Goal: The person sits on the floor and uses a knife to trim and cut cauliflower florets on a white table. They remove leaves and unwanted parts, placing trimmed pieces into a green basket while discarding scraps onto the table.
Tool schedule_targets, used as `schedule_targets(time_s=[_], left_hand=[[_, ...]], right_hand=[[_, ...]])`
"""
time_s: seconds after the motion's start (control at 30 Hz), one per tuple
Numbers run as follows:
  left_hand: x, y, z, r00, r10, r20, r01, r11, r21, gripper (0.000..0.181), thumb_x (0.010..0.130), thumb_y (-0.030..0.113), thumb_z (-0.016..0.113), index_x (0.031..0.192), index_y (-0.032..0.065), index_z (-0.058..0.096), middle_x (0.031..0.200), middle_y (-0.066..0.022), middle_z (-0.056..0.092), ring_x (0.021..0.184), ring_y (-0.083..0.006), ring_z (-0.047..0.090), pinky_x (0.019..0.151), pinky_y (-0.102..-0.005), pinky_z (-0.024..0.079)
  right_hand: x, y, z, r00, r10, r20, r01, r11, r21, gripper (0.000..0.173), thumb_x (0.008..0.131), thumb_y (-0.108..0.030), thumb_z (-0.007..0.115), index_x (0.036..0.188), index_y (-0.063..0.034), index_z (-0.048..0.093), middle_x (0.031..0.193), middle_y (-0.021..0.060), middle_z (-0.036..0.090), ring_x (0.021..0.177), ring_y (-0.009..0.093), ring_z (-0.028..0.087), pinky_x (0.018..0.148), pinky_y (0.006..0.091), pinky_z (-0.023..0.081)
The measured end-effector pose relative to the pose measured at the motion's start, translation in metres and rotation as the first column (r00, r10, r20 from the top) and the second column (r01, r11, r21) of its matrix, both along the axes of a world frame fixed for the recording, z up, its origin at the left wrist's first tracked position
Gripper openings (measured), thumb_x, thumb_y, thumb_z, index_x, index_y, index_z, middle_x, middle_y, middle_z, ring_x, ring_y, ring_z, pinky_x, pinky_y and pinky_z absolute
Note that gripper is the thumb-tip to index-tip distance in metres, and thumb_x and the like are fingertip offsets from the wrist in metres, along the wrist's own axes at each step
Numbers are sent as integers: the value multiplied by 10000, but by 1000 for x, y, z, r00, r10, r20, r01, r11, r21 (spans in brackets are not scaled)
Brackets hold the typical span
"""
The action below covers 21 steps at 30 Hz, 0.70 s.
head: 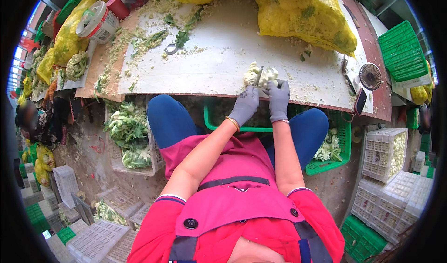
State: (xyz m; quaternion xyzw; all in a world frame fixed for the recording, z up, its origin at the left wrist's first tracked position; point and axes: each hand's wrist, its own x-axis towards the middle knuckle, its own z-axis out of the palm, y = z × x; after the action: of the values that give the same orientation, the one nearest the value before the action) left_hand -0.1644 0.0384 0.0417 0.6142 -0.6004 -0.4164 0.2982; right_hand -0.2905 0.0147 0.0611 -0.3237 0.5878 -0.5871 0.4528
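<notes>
My left hand (245,104), in a grey glove, is closed around a small knife. Its blade (259,76) points away from me and lies against a pale cauliflower piece (252,75). Gloved in grey too, my right hand (279,100) grips a cauliflower floret (269,75) by its stem end, just right of the blade. Whether the two pieces are still joined cannot be made out. Both hands are over the front edge of a white work board (209,67) strewn with crumbs. The knife handle is mostly hidden by my left fingers.
Yellow mesh sacks of cauliflower (303,18) stand at the back. A small fan (370,76), a phone (360,101) and knives lie right. A metal ring (171,48) and a white bucket (99,22) are left. Crates (328,168) flank my knees. Another person (42,120) sits far left.
</notes>
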Motion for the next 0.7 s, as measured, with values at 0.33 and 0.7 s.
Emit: schedule_targets(time_s=[0.33, 0.7], left_hand=[[67, 34, 34, 972, 83, -220, -45, 984, 170, 313, 1000, 359, 565, 1110, 68, 599, 631, -65, 602, 482, -156, 573, 480, -321, 463], [93, -13, 5, 945, 252, -207, -195, 946, 260, 484, 931, 374, 666, 1266, 30, 610, 662, -45, 619, 478, -144, 561, 474, -305, 475]], right_hand=[[-180, 42, 107, 690, -179, -702, 195, 979, -57, 256, 880, -122, 652, 1106, -7, 623, 947, 127, 671, 819, 203, 640, 700, 348, 503], [-20, -16, 1, 772, 432, -466, -426, 896, 123, 503, 848, -252, 771, 1239, 25, 619, 1225, 227, 670, 1118, 328, 667, 947, 361, 531]])
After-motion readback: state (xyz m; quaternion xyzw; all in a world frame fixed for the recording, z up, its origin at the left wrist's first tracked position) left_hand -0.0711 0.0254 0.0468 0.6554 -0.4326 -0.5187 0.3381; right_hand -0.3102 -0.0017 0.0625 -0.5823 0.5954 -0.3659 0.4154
